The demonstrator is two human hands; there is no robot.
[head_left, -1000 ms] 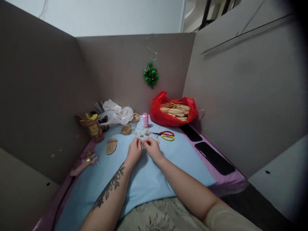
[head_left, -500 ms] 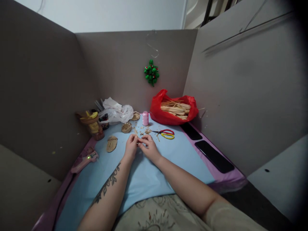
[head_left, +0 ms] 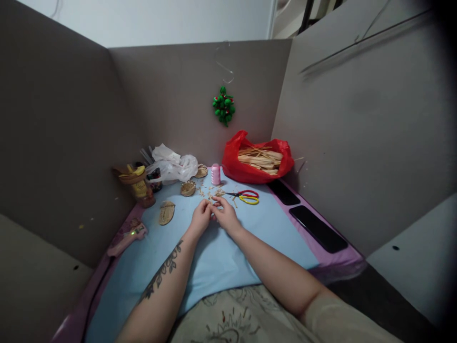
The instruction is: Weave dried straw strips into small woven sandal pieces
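Over the blue cloth [head_left: 246, 257], my left hand [head_left: 201, 214] and my right hand [head_left: 224, 214] meet at their fingertips. Both are closed in a pinch on something too small to make out. Just beyond them lie pale scraps [head_left: 218, 191] and scissors [head_left: 247, 196] with one red and one yellow handle. A pink thread spool [head_left: 215, 175] stands upright behind the scraps. Left of my hands are a flat woven oval piece [head_left: 166, 213] and a small round woven basket [head_left: 187, 188].
A red bag [head_left: 233, 159] of dried strips sits at the back right, near two black phones [head_left: 317, 229]. At left are a pink glue gun [head_left: 126, 238] with a green light, a holder [head_left: 141, 188] and a white plastic bag [head_left: 174, 164]. A green ornament [head_left: 223, 106] hangs behind.
Both hands have shifted slightly to the right, still together. My right fingers have moved up a little against the left ones. The objects on the cloth lie as before.
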